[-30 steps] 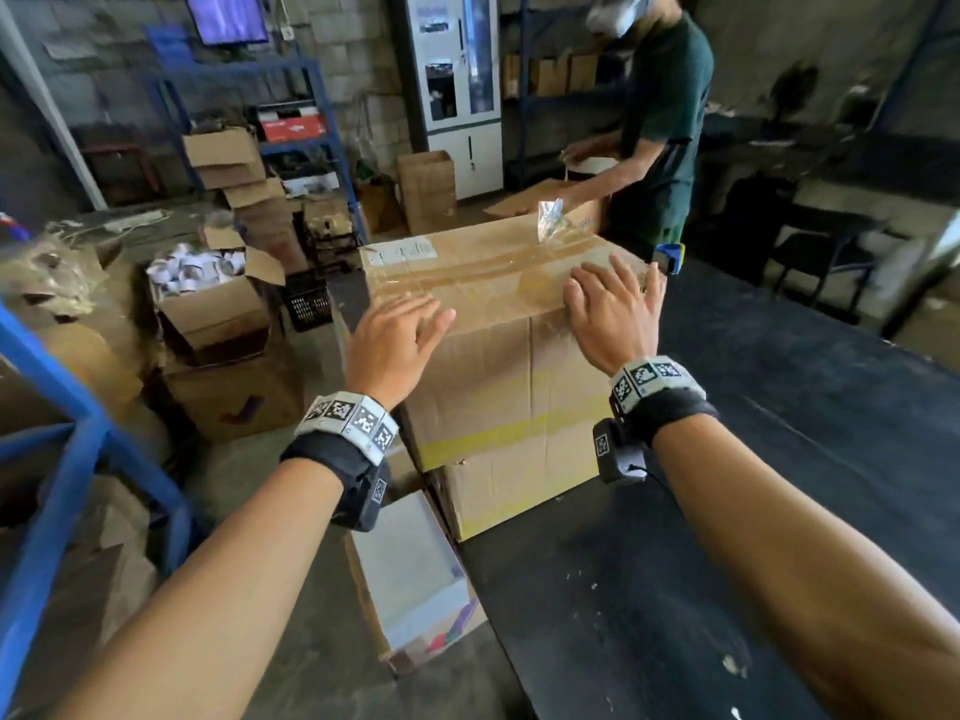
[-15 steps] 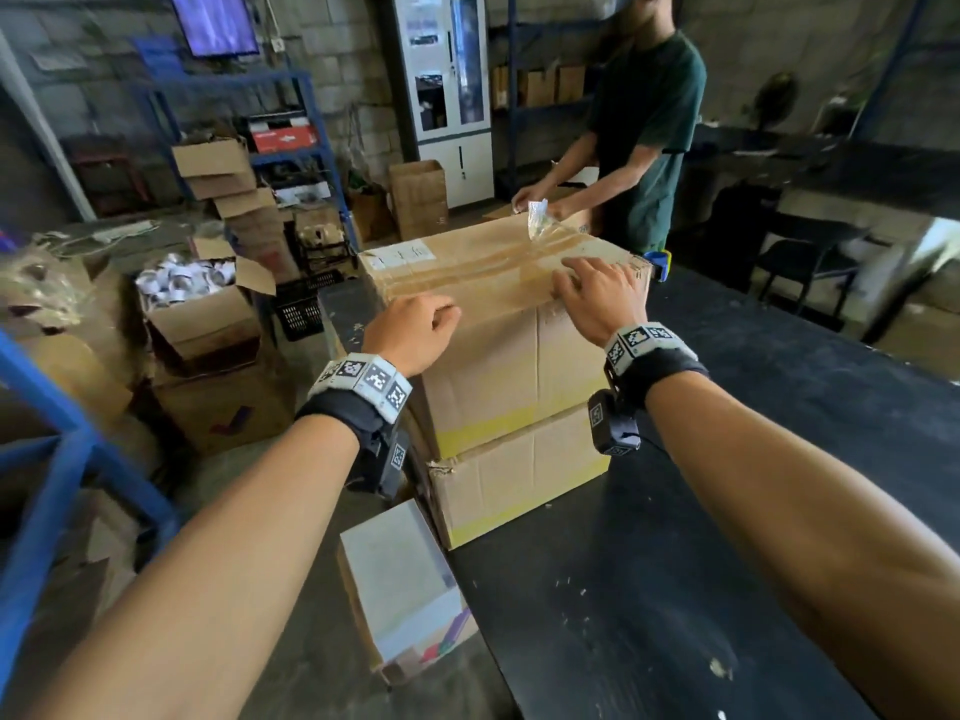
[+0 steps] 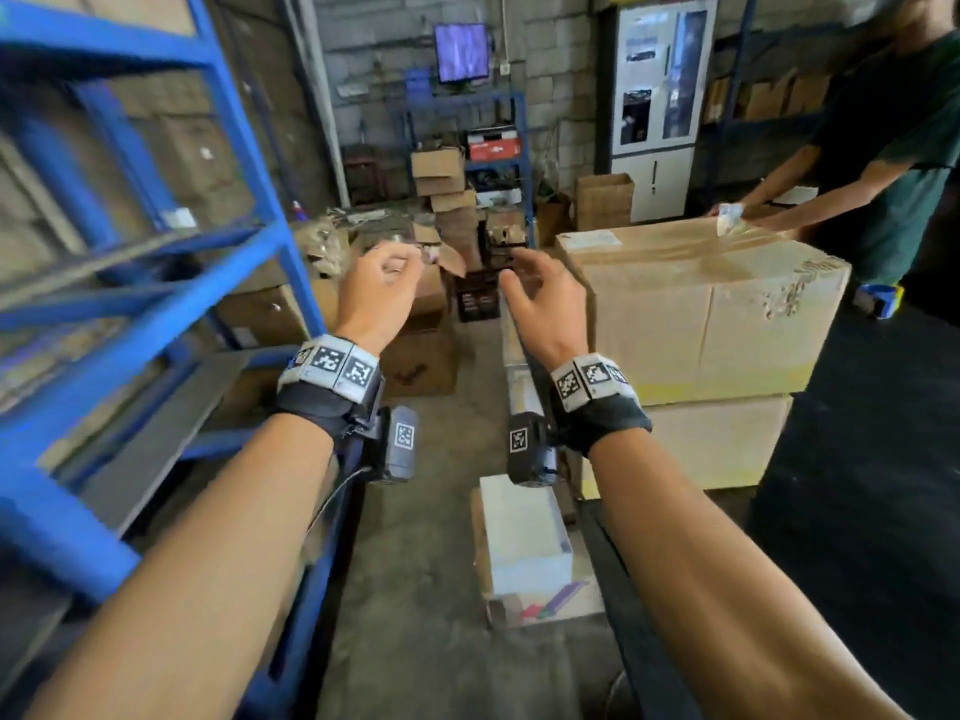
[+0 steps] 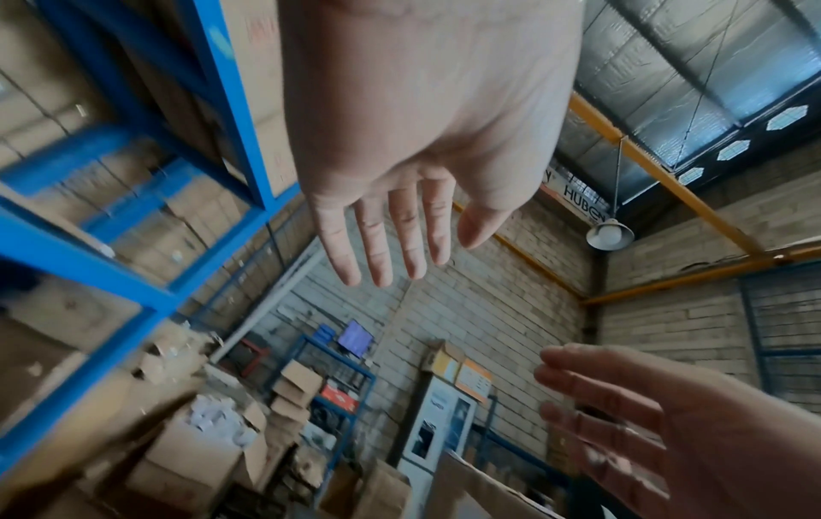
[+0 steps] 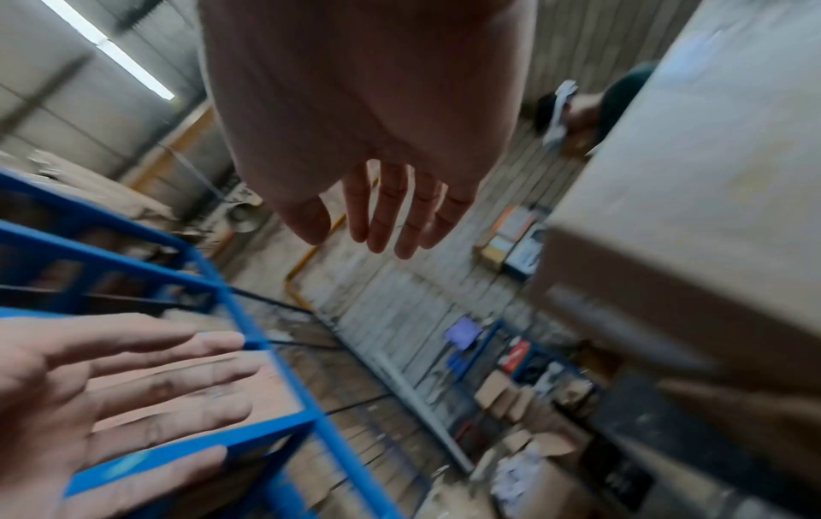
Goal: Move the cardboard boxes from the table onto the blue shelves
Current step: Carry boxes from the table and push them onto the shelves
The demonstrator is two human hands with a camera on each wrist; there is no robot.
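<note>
1. Left hand [image 3: 382, 283] raised in the aisle, grip loose, fingers relaxed, holding nothing.
2. Right hand [image 3: 545, 298] beside it, grip slack, fingers spread, empty, just left of the box edge.
3. Top cardboard box [image 3: 696, 304] sits on a lower box [image 3: 711, 444] at the desk [image 3: 857, 485] left edge.
4. Blue shelves [image 3: 156, 283] stand left, across a floor gap [image 3: 431, 511].
5. White small box [image 3: 519, 532] lies in that gap by the desk edge.
6. Another person [image 3: 893, 163] stands behind the boxes, hands on the top box.
</note>
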